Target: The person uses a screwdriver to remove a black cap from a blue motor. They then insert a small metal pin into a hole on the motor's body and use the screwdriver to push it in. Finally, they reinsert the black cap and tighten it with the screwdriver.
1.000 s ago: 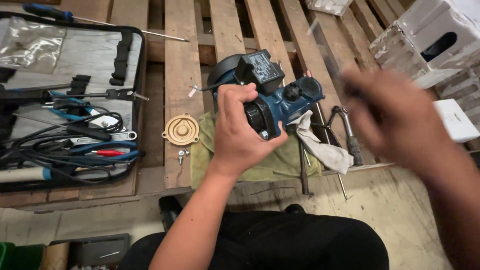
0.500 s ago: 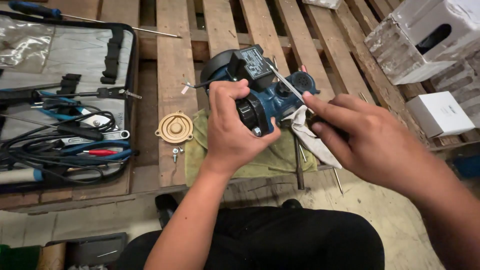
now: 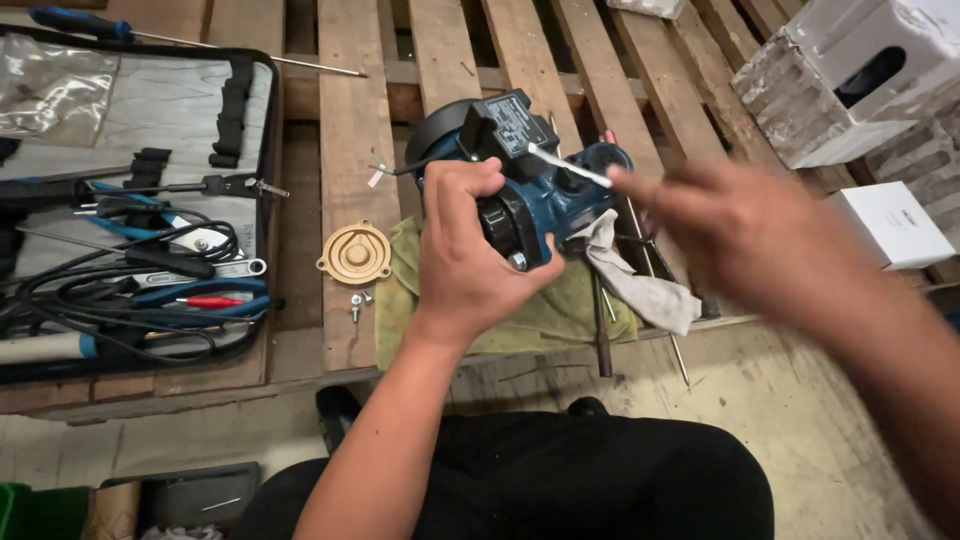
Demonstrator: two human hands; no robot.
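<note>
The right hand (image 3: pixel 760 240) has swung back, blurred, seemingly pinching a thin white strip (image 3: pixel 568 166); left hand (image 3: pixel 470 255) fingers still clamp the blue metal pump body (image 3: pixel 545 195).

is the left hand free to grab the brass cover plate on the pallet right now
Probably not: the left hand is wrapped around the blue pump. The brass cover plate lies uncovered just beside it, though.

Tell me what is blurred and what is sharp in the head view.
Head view: the right hand is smeared by motion blur; the left hand, blue pump and brass cover are sharp; lighting is even, no harsh glare.
</note>
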